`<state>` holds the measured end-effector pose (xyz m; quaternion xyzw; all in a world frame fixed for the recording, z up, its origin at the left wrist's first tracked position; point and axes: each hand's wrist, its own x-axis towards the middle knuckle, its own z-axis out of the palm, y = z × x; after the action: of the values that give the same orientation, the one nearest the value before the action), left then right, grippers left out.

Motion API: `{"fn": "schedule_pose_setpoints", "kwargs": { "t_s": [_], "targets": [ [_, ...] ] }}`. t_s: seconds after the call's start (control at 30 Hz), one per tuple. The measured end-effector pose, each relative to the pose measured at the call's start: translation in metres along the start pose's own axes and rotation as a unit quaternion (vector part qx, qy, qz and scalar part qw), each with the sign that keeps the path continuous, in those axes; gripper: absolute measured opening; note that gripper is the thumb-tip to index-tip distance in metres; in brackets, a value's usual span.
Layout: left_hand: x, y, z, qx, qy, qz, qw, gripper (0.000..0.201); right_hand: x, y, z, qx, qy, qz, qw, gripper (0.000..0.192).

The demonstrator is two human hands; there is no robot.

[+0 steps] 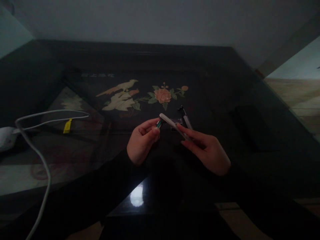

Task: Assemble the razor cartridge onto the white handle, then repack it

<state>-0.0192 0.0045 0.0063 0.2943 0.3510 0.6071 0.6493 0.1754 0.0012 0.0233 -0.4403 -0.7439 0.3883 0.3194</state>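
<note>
Two hands over glossy dark table point(225, 100), left hand point(142, 141) pinching slim green-tipped pen point(159, 123), right hand point(206, 150) gripping white tube point(172, 125)

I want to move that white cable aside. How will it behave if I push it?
The white cable is probably floppy: it lies in loose curves on the glossy table. It likely slides easily there. Its yellow tag may snag or drag along.

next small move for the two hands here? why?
Probably bring the left hand slightly right, so the small green-tipped piece in its fingers meets the near end of the white pen-like barrel. The right hand holds that barrel tilted toward the left hand, and the two ends look almost touching. Dim light hides whether they are lined up.
</note>
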Motion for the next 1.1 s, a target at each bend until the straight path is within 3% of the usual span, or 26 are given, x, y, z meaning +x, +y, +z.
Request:
{"fn": "schedule_pose_setpoints", "kwargs": {
  "t_s": [0.4,0.77,1.1],
  "targets": [
    [-0.001,0.003,0.001,0.014,-0.010,-0.004,1.000,0.046,-0.001,-0.005,0.002,-0.002,-0.011,-0.024,1.000,0.044],
    [0.000,0.001,0.001,-0.006,-0.014,-0.002,1.000,0.040,-0.007,-0.009,0.004,0.035,-0.033,-0.016,0.999,0.043],
    [0.000,0.002,0.001,0.006,-0.002,-0.006,1.000,0.042,-0.001,-0.001,0.000,0.000,-0.005,-0.005,1.000,0.043]
  ]
}}
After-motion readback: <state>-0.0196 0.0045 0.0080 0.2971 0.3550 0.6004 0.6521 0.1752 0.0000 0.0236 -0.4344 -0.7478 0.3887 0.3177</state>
